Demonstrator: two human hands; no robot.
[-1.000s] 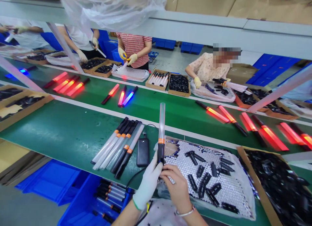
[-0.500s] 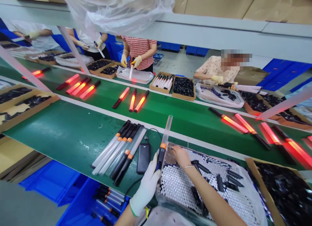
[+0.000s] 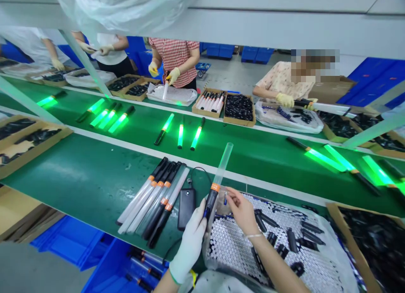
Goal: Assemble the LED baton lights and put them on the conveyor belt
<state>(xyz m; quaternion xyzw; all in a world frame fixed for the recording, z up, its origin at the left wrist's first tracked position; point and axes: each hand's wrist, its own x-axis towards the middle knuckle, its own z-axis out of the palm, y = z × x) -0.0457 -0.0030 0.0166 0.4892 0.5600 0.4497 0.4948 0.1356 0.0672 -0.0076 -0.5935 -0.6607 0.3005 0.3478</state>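
My left hand (image 3: 190,242), in a white glove, is wrapped round the black handle of a light stick (image 3: 215,191) with an orange band and a clear tube pointing up and away. Close beside the handle, my bare right hand (image 3: 240,208) pinches a small blue-and-silver piece (image 3: 225,197) at its fingertips. Below it, a plastic-lined tray (image 3: 228,242) holds densely packed small cylinders with whitish ends, standing upright. Several black plastic parts (image 3: 291,240) lie on top of them.
Left of my hands lie several unlit light sticks (image 3: 155,196) and a black power bank (image 3: 186,208) with a cable. A box of black parts (image 3: 370,238) stands at right. Beyond, green-lit sticks (image 3: 180,136) lie on the green belt (image 3: 247,145); gloved co-workers (image 3: 174,59) stand opposite.
The lit sticks have turned from red to green, and those on the belt appear shifted rightward. My right hand has moved slightly right and down, showing the small piece. My left hand keeps its hold.
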